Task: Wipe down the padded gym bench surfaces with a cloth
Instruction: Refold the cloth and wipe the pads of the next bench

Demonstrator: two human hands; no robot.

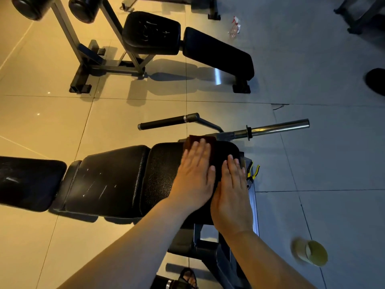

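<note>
Dim interior, mixed lighting: warm amber cast over left floor tiles (41,122), cool grey to right. Soft shadows beneath far bench (216,53). Bright glare streak on tile below it; sheen on steel bar (277,127). Yellow cup (312,255) motion-blurred. Centre reasonably sharp. Wide-angle bending at edges.

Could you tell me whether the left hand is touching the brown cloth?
Touching: the head view shows the left hand pressed flat on the brown cloth, covering part of it.

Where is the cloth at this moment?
Head view, centre: the brown cloth lies under the fingertips of the left hand, at the far edge of the near bench's end pad, close to the chrome bar.
</note>
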